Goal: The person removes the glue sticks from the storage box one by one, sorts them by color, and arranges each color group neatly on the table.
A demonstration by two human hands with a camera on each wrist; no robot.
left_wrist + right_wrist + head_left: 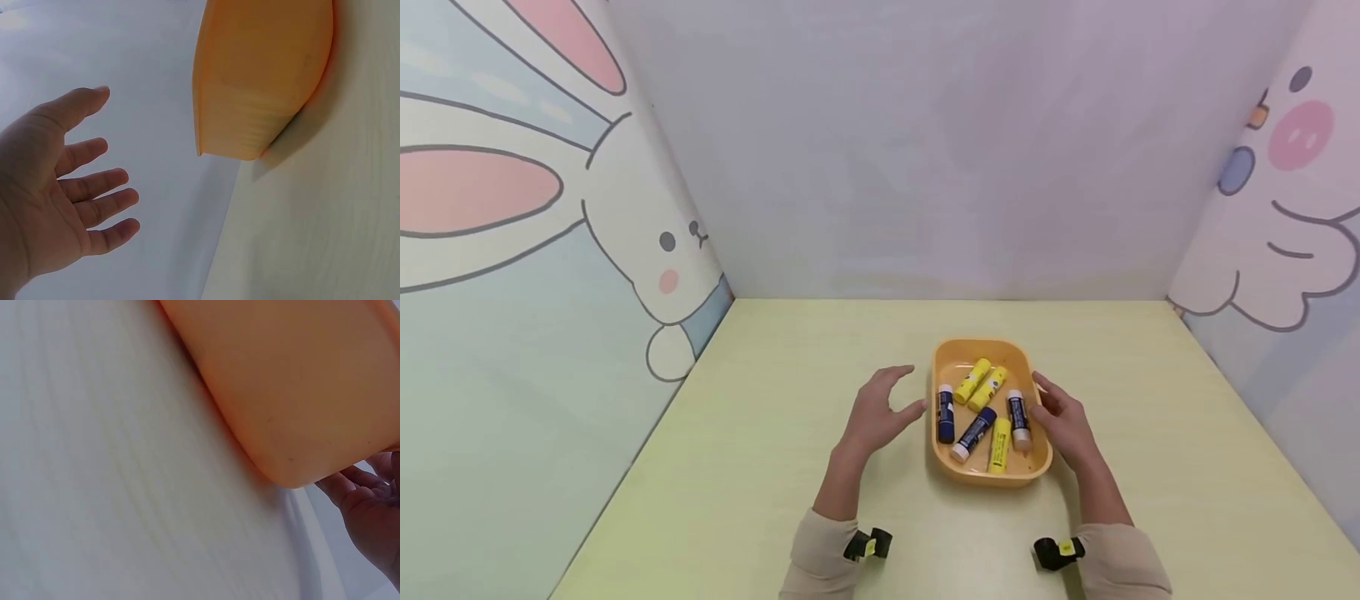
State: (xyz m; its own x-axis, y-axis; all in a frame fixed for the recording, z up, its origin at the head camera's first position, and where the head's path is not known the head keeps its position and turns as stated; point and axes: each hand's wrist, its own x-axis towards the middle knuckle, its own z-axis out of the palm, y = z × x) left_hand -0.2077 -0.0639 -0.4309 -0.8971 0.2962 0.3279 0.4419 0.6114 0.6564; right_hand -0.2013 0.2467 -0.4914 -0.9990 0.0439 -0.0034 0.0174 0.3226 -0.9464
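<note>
Head view: six glue sticks (973,434) already in the orange tray (992,479) on the table (737,467); right hand (1063,425) pinching its side, I think (partly hidden), left hand (876,412) spread loose beside it, no grip yet.

3-sided booth (917,150) with cartoon-animal walls (527,333)

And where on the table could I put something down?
Bare table lies left of the left hand, right of the right hand, and between tray and back wall. Inside the tray it's crowded with sticks.
</note>
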